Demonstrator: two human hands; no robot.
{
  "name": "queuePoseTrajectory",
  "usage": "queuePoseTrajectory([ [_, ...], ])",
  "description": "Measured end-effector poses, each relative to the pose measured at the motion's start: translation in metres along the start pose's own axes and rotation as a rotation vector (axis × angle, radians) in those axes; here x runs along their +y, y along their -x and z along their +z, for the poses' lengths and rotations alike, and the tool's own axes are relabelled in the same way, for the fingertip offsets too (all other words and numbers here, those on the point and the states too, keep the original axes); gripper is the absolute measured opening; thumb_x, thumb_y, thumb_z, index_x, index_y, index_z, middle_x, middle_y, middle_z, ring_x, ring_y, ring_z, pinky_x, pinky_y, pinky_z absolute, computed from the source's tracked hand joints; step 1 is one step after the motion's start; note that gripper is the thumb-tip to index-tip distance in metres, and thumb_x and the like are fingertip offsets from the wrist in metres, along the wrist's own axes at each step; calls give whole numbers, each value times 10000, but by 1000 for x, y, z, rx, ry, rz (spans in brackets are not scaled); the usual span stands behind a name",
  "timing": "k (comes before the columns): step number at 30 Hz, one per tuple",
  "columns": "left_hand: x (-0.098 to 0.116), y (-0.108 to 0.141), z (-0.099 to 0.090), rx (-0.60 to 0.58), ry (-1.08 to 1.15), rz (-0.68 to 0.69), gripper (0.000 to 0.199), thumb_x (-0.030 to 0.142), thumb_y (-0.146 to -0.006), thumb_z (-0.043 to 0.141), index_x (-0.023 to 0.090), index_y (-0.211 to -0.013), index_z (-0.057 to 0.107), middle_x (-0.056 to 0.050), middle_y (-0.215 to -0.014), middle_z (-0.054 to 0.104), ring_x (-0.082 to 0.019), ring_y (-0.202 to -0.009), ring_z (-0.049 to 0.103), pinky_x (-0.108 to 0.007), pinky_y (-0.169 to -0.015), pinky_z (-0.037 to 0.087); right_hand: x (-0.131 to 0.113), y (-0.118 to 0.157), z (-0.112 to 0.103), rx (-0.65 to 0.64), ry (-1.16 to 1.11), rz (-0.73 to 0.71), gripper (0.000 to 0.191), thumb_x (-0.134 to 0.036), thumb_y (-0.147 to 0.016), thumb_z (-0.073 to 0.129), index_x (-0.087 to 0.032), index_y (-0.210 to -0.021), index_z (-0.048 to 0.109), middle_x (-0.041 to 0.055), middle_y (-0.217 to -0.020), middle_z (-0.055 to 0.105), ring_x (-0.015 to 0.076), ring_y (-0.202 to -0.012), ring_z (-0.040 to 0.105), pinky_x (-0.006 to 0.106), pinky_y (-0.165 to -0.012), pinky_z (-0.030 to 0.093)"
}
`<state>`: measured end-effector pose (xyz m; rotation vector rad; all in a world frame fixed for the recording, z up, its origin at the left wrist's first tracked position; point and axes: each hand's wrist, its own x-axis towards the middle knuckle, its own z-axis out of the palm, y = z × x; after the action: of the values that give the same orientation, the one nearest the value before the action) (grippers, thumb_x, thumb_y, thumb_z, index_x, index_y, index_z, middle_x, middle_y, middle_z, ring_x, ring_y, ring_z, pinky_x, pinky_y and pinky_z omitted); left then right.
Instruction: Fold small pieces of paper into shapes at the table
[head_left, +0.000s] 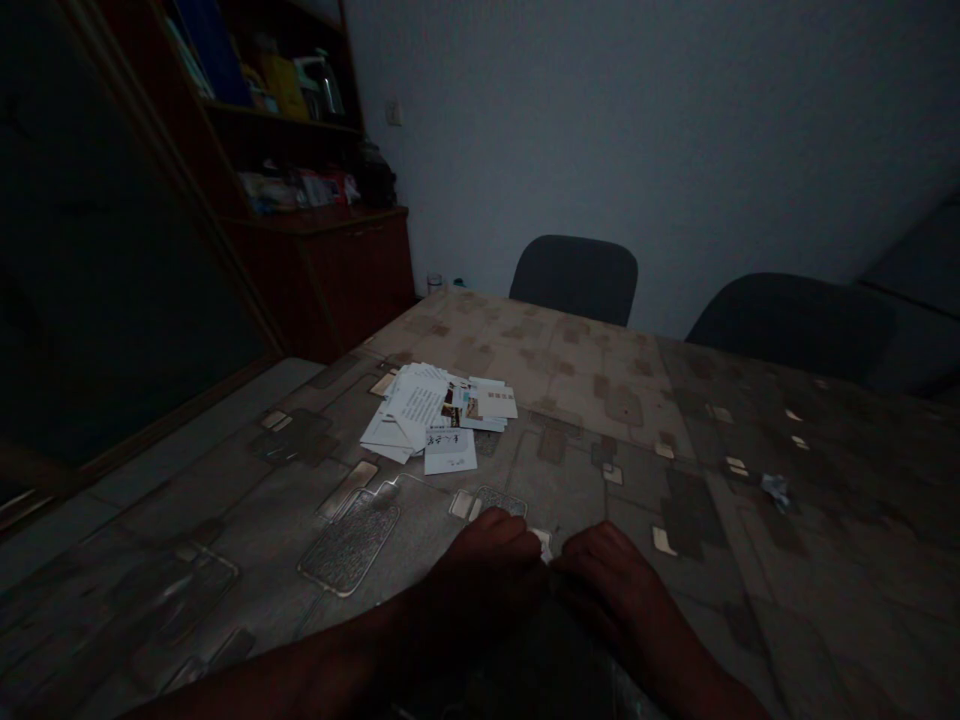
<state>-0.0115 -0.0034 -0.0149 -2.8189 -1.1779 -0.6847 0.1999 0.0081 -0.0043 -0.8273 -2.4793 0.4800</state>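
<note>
At the near edge of the patterned tablecloth [420, 510], my two hands meet almost knuckle to knuckle. My left hand [487, 560] is closed in a fist. A small white piece, apparently paper [544, 545], shows between its fingers and those of my right hand [611, 570]. That hand is also closed, its fingers curled toward the left one. Most of what they grip is covered by the fingers and dim light. Farther off lies a loose pile of printed white cards and papers [420, 405]. A crumpled white paper [775, 490] rests to the right.
Two dark chairs [574, 275] [795, 320] stand along the far side, before a pale wall [637, 120]. A red-brown cabinet [352, 270] with loaded shelves is at the back left. A drinking glass [434, 284] shows near the table's far corner.
</note>
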Motion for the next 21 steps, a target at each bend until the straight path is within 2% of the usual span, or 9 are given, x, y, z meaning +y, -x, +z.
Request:
queuePoseTrajectory([
  [5, -1, 0, -4, 0, -41, 43, 221, 120, -881, 592, 191, -690, 508, 11, -697, 534, -161, -668, 469, -319, -633, 315, -2, -1, 2, 12, 92, 40, 120, -234, -972, 530, -198, -886, 605, 40, -805, 617, 202, -750, 518, 313, -650, 386],
  [9, -1, -1, -4, -24, -44, 37, 210, 174, -895, 603, 192, -702, 519, 15, -702, 552, -161, -671, 477, -320, -633, 308, -2, -3, 4, 21, 119, 49, 99, -203, -943, 568, -206, -866, 631, 35, -794, 629, 195, -739, 531, 302, -642, 390],
  [16, -2, 0, -2, -65, -53, 5, 218, 117, -869, 610, 190, -684, 521, 16, -687, 549, -162, -633, 449, -314, -603, 297, 1, -2, 4, 6, 36, 87, 97, -126, -906, 590, -214, -899, 629, 31, -830, 634, 196, -779, 538, 302, -673, 399],
  [21, -2, 0, -2, -26, -45, -9, 209, 137, -890, 580, 191, -695, 526, 14, -690, 543, -166, -642, 458, -316, -604, 312, -2, -2, 1, 6, 6, 96, 102, -121, -914, 567, -209, -893, 615, 25, -812, 627, 192, -769, 538, 299, -674, 402],
])
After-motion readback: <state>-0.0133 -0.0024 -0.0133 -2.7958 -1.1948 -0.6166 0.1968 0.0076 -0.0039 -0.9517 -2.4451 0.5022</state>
